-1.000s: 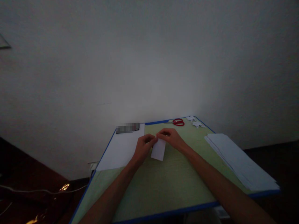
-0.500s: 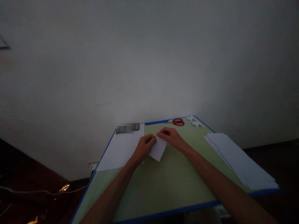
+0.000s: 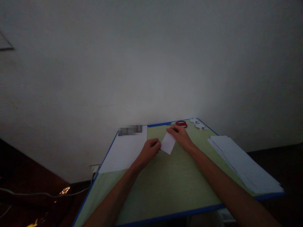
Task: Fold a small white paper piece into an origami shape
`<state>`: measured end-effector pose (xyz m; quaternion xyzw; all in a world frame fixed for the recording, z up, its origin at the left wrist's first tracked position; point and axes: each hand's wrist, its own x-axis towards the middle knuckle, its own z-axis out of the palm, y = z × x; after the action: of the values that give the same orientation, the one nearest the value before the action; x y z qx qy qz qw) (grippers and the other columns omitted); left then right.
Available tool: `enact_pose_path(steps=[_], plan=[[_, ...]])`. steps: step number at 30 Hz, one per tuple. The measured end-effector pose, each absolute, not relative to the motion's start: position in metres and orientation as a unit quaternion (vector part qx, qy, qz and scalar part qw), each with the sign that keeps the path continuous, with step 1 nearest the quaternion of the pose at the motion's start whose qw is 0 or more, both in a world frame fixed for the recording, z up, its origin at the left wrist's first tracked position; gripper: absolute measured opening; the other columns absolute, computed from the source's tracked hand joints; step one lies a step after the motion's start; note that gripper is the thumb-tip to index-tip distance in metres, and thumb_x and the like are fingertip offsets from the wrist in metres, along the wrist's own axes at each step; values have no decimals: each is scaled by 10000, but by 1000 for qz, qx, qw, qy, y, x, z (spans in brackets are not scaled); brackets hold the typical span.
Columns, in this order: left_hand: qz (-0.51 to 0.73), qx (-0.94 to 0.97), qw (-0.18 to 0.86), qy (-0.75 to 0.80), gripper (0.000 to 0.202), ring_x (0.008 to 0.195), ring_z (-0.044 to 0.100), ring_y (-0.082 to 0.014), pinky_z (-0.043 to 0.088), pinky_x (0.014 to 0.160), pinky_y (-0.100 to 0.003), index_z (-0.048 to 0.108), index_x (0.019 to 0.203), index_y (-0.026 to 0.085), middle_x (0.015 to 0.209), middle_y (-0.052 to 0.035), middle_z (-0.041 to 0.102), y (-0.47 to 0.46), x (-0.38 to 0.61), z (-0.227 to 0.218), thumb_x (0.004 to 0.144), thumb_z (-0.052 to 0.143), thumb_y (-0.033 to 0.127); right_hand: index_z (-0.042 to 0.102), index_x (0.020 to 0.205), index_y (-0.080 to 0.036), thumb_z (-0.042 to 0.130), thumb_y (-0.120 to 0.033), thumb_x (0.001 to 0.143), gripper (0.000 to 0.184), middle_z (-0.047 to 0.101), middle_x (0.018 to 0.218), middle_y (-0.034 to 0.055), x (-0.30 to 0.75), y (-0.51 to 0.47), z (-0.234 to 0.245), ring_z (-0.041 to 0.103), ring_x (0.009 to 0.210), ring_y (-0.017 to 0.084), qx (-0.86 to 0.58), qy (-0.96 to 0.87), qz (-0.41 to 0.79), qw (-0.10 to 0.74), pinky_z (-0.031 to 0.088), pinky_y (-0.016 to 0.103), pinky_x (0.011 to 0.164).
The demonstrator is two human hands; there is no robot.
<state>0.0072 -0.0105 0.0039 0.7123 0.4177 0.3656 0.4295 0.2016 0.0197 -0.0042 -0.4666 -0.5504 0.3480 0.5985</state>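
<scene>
A small white piece of paper (image 3: 168, 143) is held up over the table between my two hands. My right hand (image 3: 178, 134) pinches its upper edge between thumb and fingers. Closed at the paper's left corner is my left hand (image 3: 151, 148), its fingertips pressed together on it. Whether the paper is folded in layers I cannot tell. Just behind my right hand lie red-handled scissors (image 3: 181, 124), partly covered by it.
The green table (image 3: 175, 183) has a blue edge and stands against a wall. A white sheet (image 3: 125, 151) lies at left with a pixelated dark object (image 3: 129, 130) on it. Paper scraps (image 3: 200, 126) lie at the back right; a stack of paper (image 3: 246, 164) is at right.
The paper has moved right and slightly up with my right hand. My left hand has shifted a little right, from the paper's upper left part to its left corner.
</scene>
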Motion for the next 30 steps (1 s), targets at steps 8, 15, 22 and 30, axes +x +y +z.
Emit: enact_pose_path(steps=[8, 15, 22, 30], plan=[[405, 692, 381, 461, 204, 486, 427, -107, 318, 470, -222, 592, 652, 178, 542, 33, 487, -2, 3, -6, 785, 539, 323, 665, 770, -161, 656, -596, 740, 437, 653, 724, 48, 233, 32, -9, 550, 692, 196, -494, -448, 295, 684, 400, 296, 598], [457, 645, 435, 431, 434, 543, 535, -119, 428, 427, -228, 616, 765, 157, 743, -43, 646, -4, 9, -3, 821, 620, 587, 640, 889, -197, 734, -592, 701, 447, 684, 777, 37, 203, 28, -13, 615, 700, 199, -446, -468, 396, 653, 468, 299, 616], [468, 701, 299, 448, 376, 500, 477, -113, 375, 485, -230, 557, 678, 183, 597, 16, 542, 3, 0, -8, 880, 565, 500, 704, 974, -204, 670, -366, 814, 231, 721, 978, 81, 199, 20, -10, 651, 896, 227, -474, -586, 221, 618, 504, 372, 801], [431, 779, 153, 429, 274, 563, 463, -126, 335, 574, -243, 560, 650, 188, 592, 18, 518, -1, -2, -3, 871, 571, 349, 718, 1096, -252, 647, -282, 890, 220, 711, 1065, 64, 183, 0, 1, 638, 979, 208, -375, -748, 165, 522, 486, 353, 848]])
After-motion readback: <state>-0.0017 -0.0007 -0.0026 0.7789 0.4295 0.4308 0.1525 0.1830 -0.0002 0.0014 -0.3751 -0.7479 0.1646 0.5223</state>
